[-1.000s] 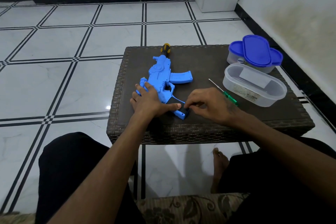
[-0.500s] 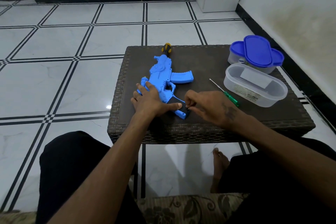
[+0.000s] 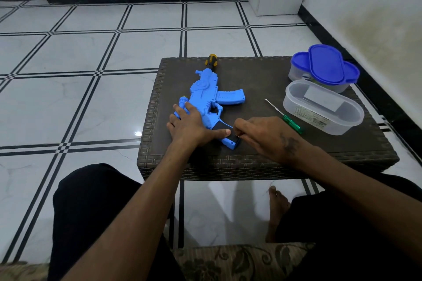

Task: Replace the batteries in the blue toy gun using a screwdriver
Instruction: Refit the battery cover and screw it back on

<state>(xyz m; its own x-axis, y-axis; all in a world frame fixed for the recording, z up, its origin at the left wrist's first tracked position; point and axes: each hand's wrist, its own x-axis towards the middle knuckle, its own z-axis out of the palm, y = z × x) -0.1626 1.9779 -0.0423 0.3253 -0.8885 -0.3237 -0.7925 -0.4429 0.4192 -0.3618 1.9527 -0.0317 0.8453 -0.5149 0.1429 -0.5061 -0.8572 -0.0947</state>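
Both hands (image 3: 189,126) (image 3: 262,136) rest on the blue toy gun (image 3: 210,98).

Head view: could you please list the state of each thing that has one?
Blue toy gun: flat on table, grip open.
Left hand: pressing gun down.
Right hand: fingertips pinched at grip.
Green screwdriver: lying unused.
Clear container: lid off.
Blue-lidded container: lidded.

Left hand (image 3: 189,126) flat, right hand (image 3: 266,136) pinching

A blue toy gun (image 3: 206,93) lies on dark brown woven table (image 3: 262,162); floor (image 3: 91,75) white, black-lined.
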